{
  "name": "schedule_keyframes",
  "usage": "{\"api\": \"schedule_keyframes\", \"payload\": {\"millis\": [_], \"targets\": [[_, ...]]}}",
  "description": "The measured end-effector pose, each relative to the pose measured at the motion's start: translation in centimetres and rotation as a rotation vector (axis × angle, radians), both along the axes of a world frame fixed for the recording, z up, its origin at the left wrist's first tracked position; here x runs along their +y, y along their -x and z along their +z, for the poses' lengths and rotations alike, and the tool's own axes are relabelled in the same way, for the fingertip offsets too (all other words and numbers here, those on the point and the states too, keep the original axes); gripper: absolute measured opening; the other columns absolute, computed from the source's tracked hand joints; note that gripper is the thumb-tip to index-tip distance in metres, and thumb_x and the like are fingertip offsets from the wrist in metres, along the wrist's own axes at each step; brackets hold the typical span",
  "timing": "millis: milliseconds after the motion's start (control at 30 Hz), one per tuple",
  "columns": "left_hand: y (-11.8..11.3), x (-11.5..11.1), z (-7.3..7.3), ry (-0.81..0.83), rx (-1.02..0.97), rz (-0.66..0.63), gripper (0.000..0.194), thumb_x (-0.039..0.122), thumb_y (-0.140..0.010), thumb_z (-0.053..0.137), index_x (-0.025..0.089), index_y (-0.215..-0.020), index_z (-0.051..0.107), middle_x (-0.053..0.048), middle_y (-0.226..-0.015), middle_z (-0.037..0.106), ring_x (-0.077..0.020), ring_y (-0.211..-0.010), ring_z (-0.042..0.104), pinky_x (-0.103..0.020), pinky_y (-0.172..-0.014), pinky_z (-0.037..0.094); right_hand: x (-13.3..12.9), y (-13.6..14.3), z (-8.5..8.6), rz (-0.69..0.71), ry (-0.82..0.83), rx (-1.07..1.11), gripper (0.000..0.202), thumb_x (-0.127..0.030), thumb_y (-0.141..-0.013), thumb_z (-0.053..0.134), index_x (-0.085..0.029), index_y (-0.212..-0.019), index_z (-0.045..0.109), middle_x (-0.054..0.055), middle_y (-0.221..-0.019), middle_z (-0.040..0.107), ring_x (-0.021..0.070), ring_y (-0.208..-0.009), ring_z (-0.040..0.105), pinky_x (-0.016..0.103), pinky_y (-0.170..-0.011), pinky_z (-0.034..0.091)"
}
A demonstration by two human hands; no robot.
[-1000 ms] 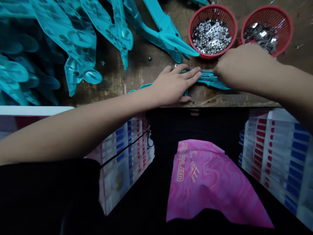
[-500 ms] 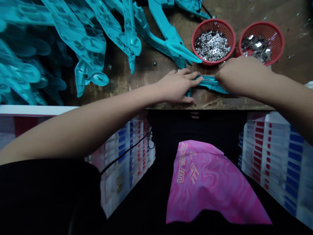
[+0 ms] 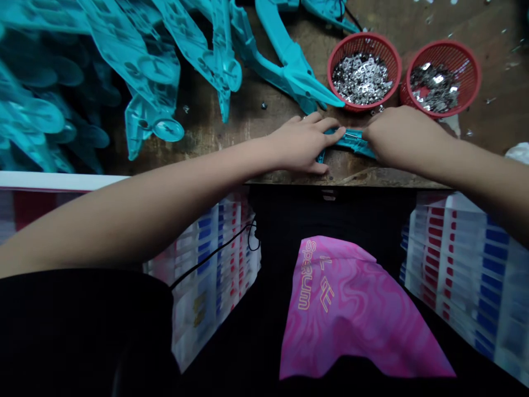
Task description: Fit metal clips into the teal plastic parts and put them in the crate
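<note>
A narrow teal plastic part (image 3: 356, 142) lies on the wooden bench near its front edge, with a thin shiny metal strip or rod along its top. Over its left end my left hand (image 3: 303, 144) rests palm down, fingers spread and the thumb apart. My right hand (image 3: 399, 135) is closed in a fist at the part's right end. What sits inside that fist is hidden. Just beyond the hands stand a red basket (image 3: 331, 71) of small metal pieces and a second red basket (image 3: 475, 82) with flat shiny metal pieces.
Larger teal plastic pieces (image 3: 159, 71) are heaped at the left and back of the wooden bench (image 3: 243, 132). One pointed teal piece (image 3: 297, 71) reaches towards the first basket. Stacked plastic crates (image 3: 223, 248) stand below the bench on both sides. Pink printed cloth (image 3: 355, 314) lies below the edge.
My right fist has shifted slightly down and stays at the part's right end. My left hand keeps its place. The whole view has moved a little.
</note>
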State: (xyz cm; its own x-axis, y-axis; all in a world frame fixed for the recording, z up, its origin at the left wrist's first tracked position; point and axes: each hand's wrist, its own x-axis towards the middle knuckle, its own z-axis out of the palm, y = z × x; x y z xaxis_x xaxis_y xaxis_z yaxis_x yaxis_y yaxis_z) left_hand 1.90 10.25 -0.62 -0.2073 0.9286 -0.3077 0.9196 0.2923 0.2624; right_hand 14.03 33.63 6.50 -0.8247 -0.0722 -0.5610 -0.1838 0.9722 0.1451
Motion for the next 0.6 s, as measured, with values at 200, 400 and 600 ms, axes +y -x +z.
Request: {"api": "schedule_keyframes", "payload": {"millis": [200,400,600], "targets": [[-0.4,-0.3,0.0,-0.046,-0.007,0.016,0.125,0.065,-0.113,0.078,0.022,-0.213,0.017,-0.025,-0.206,0.048,-0.0552,-0.184,0.049,-0.068,-0.152,0.049,0.4,0.2,0.2,-0.091,0.082,0.041,0.034,-0.011,-0.121,0.063,-0.005,-0.136,0.093,0.028,-0.130,0.087,0.0433,-0.130,0.084,0.052,-0.118,0.066],[-0.2,-0.3,0.3,-0.035,0.028,-0.021,0.124,0.064,-0.111,0.078,0.029,-0.213,0.017,-0.020,-0.207,0.048,-0.0528,-0.184,0.050,-0.066,-0.149,0.051,4.0,1.3,2.6,-0.130,0.044,0.226,0.015,-0.021,-0.112,0.081,-0.013,-0.111,0.094,0.021,-0.098,0.085,0.0404,-0.105,0.085,0.047,-0.097,0.060],[-0.2,0.1,1.0,-0.039,-0.008,-0.003,0.104,0.052,-0.112,0.076,0.026,-0.207,0.043,-0.019,-0.204,0.055,-0.0512,-0.181,0.053,-0.067,-0.145,0.054,3.9,1.2,1.3,-0.264,0.574,0.386,0.020,-0.029,-0.109,0.085,-0.019,-0.122,0.097,0.012,-0.112,0.094,0.0321,-0.112,0.091,0.039,-0.097,0.064]]}}
